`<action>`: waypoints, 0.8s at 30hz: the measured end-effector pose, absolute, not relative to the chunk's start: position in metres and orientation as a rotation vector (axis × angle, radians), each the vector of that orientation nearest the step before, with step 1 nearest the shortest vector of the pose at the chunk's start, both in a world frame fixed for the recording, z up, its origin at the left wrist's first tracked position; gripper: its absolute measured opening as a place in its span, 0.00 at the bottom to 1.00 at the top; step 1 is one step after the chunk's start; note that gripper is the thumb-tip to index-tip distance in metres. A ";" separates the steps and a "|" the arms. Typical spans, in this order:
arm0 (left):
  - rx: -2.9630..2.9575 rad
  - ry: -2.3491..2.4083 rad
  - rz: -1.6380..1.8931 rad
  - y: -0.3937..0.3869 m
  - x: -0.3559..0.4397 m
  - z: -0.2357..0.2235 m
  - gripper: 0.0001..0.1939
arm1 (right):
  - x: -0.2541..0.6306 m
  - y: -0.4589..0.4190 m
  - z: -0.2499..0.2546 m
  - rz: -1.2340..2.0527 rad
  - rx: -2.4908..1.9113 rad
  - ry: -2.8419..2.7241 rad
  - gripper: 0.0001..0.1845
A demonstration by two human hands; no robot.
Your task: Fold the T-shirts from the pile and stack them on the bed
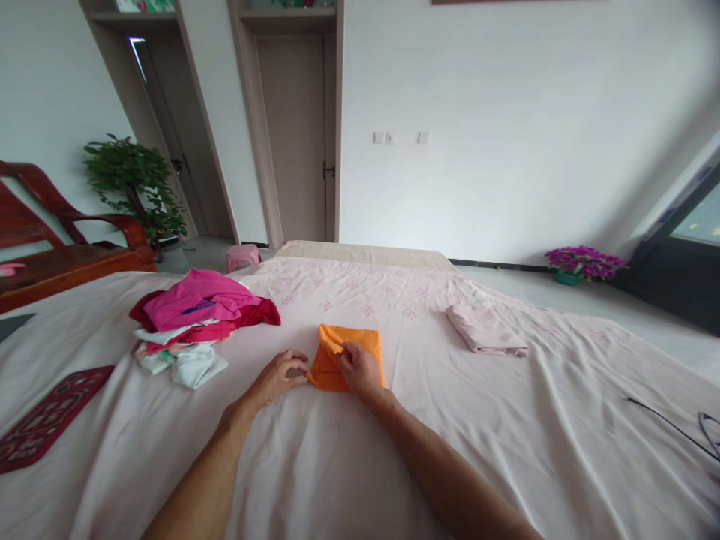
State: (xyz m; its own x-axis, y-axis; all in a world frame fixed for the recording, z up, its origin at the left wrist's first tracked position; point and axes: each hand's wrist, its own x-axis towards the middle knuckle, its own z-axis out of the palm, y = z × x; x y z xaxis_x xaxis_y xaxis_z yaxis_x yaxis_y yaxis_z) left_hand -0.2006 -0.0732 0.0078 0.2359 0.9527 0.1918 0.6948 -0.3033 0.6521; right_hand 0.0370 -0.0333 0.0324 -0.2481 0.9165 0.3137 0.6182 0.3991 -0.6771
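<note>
An orange piece of clothing (352,337), folded into a small square, lies on the pale pink bed sheet (315,465). At its left lower corner, my left hand (284,377) pinches the edge of the cloth between thumb and fingers. My right hand (360,369) rests over the middle of the orange cloth, its fingers closed on a fold near the upper left. The wrist and palm on that side hide part of the cloth.
Left of my hands is a heap of pink, red and white clothes (196,304), with a dark red patterned board (53,412) nearer me. A folded pale pink cloth (487,330) lies to the right, and glasses (706,435) sit at the right edge.
</note>
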 end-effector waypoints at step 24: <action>2.252 1.699 1.178 -0.066 -0.139 0.016 0.25 | 0.057 -0.064 0.048 0.441 -0.966 -2.374 0.23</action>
State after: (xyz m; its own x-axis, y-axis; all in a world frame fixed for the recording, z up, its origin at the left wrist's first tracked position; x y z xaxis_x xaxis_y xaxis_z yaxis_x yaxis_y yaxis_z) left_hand -0.1387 -0.0657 0.0164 0.0868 0.8499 0.5197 0.7848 -0.3797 0.4898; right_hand 0.0566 -0.0641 0.0476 -0.6009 0.7171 0.3530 0.5422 0.6903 -0.4791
